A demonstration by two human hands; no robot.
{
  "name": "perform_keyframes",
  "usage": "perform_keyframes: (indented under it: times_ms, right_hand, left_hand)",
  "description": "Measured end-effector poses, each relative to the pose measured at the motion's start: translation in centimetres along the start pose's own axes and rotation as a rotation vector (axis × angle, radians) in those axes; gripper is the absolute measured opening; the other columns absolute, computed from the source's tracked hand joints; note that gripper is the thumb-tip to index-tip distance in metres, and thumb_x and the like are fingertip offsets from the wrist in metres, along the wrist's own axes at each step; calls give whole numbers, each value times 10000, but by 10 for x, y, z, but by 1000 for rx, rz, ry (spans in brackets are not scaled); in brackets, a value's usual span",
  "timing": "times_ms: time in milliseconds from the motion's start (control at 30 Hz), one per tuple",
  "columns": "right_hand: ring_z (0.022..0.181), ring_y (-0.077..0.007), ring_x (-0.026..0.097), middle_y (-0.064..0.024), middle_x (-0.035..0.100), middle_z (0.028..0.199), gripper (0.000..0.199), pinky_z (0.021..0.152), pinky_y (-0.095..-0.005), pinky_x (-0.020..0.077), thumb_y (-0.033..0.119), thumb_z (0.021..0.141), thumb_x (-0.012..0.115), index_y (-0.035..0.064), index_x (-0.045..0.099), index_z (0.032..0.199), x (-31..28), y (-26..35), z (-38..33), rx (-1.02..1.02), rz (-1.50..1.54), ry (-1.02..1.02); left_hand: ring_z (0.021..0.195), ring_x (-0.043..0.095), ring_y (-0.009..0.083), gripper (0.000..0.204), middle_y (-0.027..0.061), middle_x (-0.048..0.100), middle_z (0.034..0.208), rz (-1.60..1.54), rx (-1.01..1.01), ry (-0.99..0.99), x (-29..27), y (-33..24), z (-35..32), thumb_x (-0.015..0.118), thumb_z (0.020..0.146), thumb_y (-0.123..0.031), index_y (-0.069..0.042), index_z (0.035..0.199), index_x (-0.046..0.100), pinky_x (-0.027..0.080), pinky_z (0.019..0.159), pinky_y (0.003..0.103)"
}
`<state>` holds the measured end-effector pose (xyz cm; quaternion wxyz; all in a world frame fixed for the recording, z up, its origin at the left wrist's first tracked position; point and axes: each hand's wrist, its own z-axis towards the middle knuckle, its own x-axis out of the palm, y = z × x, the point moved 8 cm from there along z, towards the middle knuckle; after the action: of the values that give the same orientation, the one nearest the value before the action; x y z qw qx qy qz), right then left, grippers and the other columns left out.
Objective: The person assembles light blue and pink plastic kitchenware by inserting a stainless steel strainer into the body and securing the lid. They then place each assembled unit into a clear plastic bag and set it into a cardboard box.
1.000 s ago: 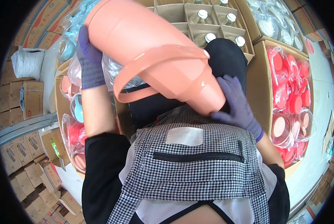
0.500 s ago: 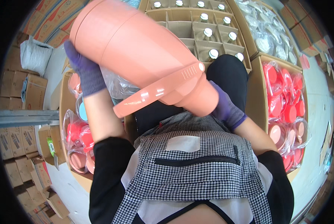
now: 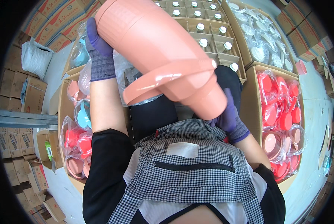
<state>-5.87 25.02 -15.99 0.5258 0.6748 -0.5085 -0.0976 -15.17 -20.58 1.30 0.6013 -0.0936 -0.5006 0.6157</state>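
Observation:
A large pink thermos jug with a curved handle lies tilted across in front of me, its wide end up at the far left and its narrow end low at the right. My left hand, in a purple and grey glove, is closed on the wide end; most of its fingers are hidden behind it. My right hand, gloved alike, is curled against the narrow end from the right. Its fingertips are partly out of sight beneath the jug.
Ahead stands a divided carton of white-capped bottles. Beside it is a box of plastic-wrapped pale parts. Boxes of bagged red parts flank me, with pink and blue ones at left. Stacked cartons line the left.
The jug has shifted right and its narrow end has dropped, with the handle turned. My left hand moved right and farther away; my right hand came lower, nearer my apron.

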Motion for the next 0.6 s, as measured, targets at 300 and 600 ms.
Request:
perform_keyframes:
  times_ms: [300,600]
  right_hand:
    - [1181,-304,652,-196,670,1264,385,1038,-380,503,135,1027,612,-7,602,1385,-9,130,-18,-903,-829,-585]
    - [1112,-321,681,-193,714,1179,383,1010,-416,504,315,974,700,27,708,1227,73,222,41,-1094,-1141,-118]
  left_hand:
    - [923,659,115,162,29,722,950,256,-33,573,139,43,-54,816,912,-163,-41,994,748,530,881,290]
    - [798,657,257,299,101,656,846,604,84,510,169,45,-92,885,809,-248,-42,900,689,526,758,367]
